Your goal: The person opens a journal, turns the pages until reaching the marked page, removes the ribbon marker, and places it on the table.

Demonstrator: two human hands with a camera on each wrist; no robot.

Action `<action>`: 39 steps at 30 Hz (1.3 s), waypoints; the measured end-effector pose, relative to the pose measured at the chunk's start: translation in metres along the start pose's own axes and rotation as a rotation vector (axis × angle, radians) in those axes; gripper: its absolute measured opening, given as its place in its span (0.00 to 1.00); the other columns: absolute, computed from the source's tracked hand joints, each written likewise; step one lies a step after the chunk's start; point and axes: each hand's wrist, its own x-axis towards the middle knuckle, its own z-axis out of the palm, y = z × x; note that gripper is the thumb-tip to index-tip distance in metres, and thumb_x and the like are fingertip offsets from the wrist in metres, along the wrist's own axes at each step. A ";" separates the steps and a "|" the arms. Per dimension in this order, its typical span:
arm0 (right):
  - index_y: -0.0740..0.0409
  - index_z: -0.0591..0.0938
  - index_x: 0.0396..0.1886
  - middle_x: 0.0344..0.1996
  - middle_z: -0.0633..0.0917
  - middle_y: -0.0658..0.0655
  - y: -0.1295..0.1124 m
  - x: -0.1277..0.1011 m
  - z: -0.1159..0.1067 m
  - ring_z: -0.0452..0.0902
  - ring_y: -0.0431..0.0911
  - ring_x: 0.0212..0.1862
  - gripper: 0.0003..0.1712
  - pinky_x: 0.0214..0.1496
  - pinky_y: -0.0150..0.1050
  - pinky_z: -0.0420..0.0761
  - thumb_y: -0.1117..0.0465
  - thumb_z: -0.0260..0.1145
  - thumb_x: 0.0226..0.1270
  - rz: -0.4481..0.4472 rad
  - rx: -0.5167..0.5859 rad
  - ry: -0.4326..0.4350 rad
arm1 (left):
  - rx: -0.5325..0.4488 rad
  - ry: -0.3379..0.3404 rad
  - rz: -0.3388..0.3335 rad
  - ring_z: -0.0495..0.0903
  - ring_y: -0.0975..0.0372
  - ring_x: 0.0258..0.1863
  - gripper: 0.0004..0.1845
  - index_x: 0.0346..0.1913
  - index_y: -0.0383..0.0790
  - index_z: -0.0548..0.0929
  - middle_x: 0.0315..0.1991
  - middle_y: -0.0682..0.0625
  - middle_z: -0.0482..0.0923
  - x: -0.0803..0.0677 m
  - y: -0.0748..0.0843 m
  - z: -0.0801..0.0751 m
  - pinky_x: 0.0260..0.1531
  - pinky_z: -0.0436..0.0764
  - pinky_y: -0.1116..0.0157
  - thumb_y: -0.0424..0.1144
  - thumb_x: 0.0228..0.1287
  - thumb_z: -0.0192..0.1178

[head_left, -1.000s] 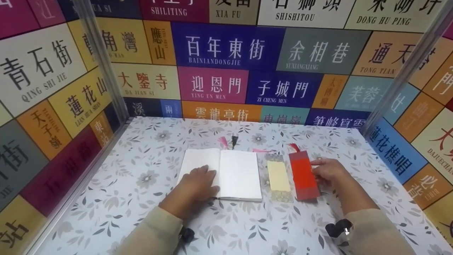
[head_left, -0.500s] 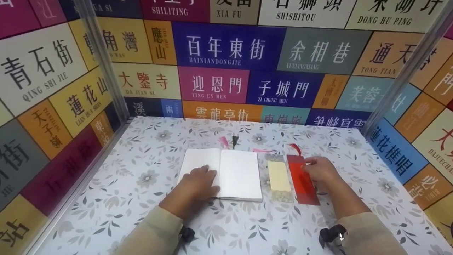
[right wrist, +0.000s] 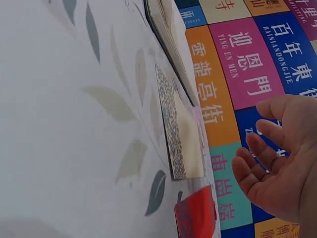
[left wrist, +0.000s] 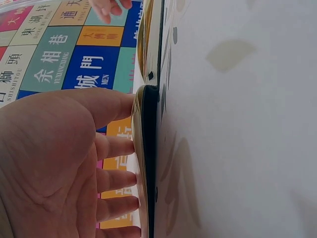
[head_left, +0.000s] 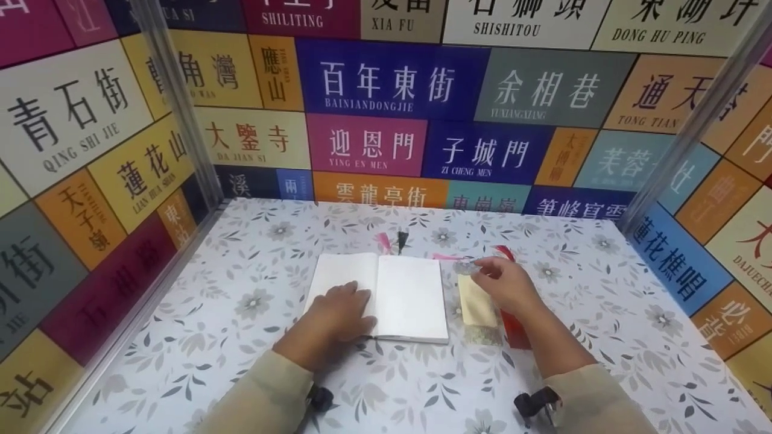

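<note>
An open white notebook [head_left: 398,295] lies flat on the floral table [head_left: 241,337]. My left hand [head_left: 339,312] rests flat on its left page. In the left wrist view its straight fingers [left wrist: 116,148] press against the book's edge [left wrist: 147,163]. To the right of the book lie a yellow bookmark [head_left: 476,304] and a red bookmark [head_left: 516,330], which is mostly hidden under my right forearm. My right hand [head_left: 505,281] hangs over the yellow bookmark's far end. In the right wrist view this hand [right wrist: 280,168] has loosely curved fingers, holds nothing and is clear of the yellow bookmark [right wrist: 187,136].
Pink and black tassels [head_left: 390,240] lie just beyond the notebook's far edge. Walls covered in coloured street-name signs [head_left: 386,90] enclose the table on the left, back and right, with metal posts [head_left: 175,102] in the corners.
My right hand has moved left, from the red bookmark to above the far end of the yellow one. The left hand and notebook have not moved.
</note>
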 end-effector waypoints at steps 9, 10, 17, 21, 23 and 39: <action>0.48 0.84 0.69 0.58 0.87 0.56 -0.013 -0.002 0.021 0.82 0.52 0.60 0.26 0.62 0.46 0.86 0.47 0.69 0.75 -0.071 0.023 0.017 | 0.032 0.017 0.019 0.63 0.41 0.83 0.37 0.82 0.47 0.67 0.84 0.40 0.61 -0.001 0.000 0.000 0.80 0.65 0.36 0.60 0.78 0.56; 0.47 0.83 0.69 0.59 0.87 0.56 -0.015 -0.003 0.023 0.81 0.52 0.60 0.26 0.63 0.46 0.86 0.47 0.69 0.75 -0.064 0.037 0.004 | 0.038 0.021 0.021 0.64 0.41 0.82 0.37 0.82 0.47 0.68 0.84 0.40 0.62 -0.001 0.000 0.000 0.79 0.66 0.35 0.60 0.78 0.56; 0.48 0.83 0.69 0.60 0.86 0.55 -0.028 -0.008 0.037 0.80 0.53 0.61 0.27 0.63 0.45 0.88 0.48 0.71 0.74 -0.081 0.062 -0.046 | 0.033 0.029 0.028 0.64 0.41 0.82 0.37 0.82 0.47 0.68 0.84 0.40 0.63 0.001 -0.003 0.001 0.79 0.66 0.36 0.59 0.77 0.57; 0.41 0.83 0.67 0.63 0.84 0.52 -0.034 -0.016 0.042 0.78 0.52 0.65 0.27 0.62 0.45 0.89 0.45 0.75 0.70 -0.065 0.046 -0.076 | 0.011 0.019 0.023 0.61 0.43 0.84 0.37 0.82 0.47 0.68 0.85 0.41 0.61 0.002 -0.004 0.003 0.82 0.63 0.37 0.59 0.77 0.57; 0.36 0.82 0.67 0.67 0.81 0.50 -0.036 -0.021 0.045 0.77 0.51 0.68 0.29 0.63 0.48 0.89 0.42 0.76 0.68 -0.059 0.014 -0.094 | 0.013 0.015 0.021 0.61 0.43 0.84 0.37 0.83 0.48 0.67 0.85 0.42 0.61 0.003 -0.003 0.003 0.82 0.62 0.37 0.59 0.77 0.57; 0.29 0.83 0.68 0.74 0.79 0.45 -0.026 -0.032 0.062 0.71 0.50 0.79 0.31 0.82 0.58 0.73 0.43 0.79 0.64 -0.332 -0.203 -0.207 | 0.062 0.034 0.029 0.67 0.41 0.81 0.38 0.82 0.49 0.67 0.83 0.40 0.64 0.004 -0.002 0.003 0.77 0.69 0.35 0.60 0.77 0.56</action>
